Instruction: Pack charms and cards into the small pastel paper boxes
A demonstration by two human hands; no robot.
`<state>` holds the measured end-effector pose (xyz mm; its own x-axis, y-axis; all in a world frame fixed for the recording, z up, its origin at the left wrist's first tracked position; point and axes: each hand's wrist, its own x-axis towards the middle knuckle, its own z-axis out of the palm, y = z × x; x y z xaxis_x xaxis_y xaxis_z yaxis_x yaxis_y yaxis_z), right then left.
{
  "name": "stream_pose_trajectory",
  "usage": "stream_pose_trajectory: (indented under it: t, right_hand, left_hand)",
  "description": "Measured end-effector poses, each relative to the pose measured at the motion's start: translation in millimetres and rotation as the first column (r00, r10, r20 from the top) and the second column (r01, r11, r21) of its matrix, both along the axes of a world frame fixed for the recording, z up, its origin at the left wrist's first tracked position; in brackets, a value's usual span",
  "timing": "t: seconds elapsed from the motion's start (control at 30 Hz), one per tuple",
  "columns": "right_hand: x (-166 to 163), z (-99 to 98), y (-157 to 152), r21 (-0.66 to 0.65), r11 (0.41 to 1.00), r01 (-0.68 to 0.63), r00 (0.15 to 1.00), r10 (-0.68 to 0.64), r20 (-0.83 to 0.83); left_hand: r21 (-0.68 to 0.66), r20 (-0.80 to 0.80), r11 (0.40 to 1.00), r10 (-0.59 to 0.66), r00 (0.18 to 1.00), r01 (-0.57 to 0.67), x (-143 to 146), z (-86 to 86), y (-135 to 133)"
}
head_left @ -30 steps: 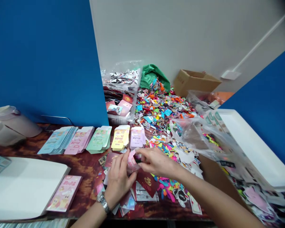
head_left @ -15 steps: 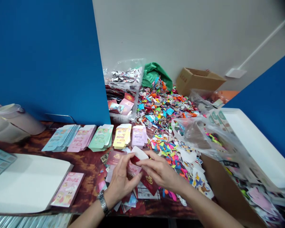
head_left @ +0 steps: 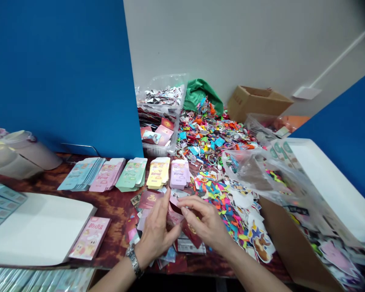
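Observation:
Between my hands is a small pink card box (head_left: 174,217), its upper end showing a dark red inside. My left hand (head_left: 156,228) grips it from the left, with the thumb along the near side. At the box's upper right edge, my right hand (head_left: 205,222) has its thumb and fingers closed on the flap, which is mostly hidden by the fingers. Beneath them lie dark red envelopes (head_left: 148,199) and loose cards. Behind stand flat printed boxes in a row: blue (head_left: 80,174), pink (head_left: 106,174), green (head_left: 131,173), yellow (head_left: 157,172) and purple (head_left: 179,173).
A finished-looking pink box (head_left: 89,238) lies left, beside a white tray (head_left: 36,231). Colourful trinkets (head_left: 213,132) heap up at the back. Stickers (head_left: 260,239) spread on the right, by a cardboard box wall (head_left: 280,231). Clear bins (head_left: 175,134) stand against the blue panel.
The white flap that stood up above the box is now turned away and barely shows. My right fingers have curled in closer to the box opening. The view has shifted slightly.

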<state>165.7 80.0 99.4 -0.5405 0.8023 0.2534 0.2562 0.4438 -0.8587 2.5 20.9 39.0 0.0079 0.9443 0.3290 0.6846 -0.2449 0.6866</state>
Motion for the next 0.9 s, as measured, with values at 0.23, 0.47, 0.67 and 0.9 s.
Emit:
stream_pose_trajectory:
  t: [0.23, 0.47, 0.67, 0.9]
  right_hand:
    - [-1.8, -4.3, -5.4, 0.158, 0.987, 0.042, 0.995, -0.055, 0.083]
    - [-9.4, -23.2, -28.8, 0.433, 0.901, 0.016, 0.995, -0.056, 0.08]
    - [-12.6, -42.6, -35.1, 0.348, 0.935, -0.067, 0.994, 0.032, 0.104]
    - [-38.9, -49.3, -37.2, 0.309, 0.882, -0.355, 0.933, 0.315, 0.173]
  left_hand:
    - [0.004, -0.12, 0.999, 0.053, 0.991, -0.053, 2.0, 1.8, -0.9]
    - [-0.004, -0.274, 0.998, 0.064, 0.96, -0.067, -1.6, 3.1, -4.6]
    - [-0.125, -0.256, 0.99, 0.029, 0.966, -0.063, -12.2, 8.3, -19.0]
    - [-0.267, -0.14, 0.954, 0.101, 0.985, -0.136, -36.1, 15.6, -52.5]
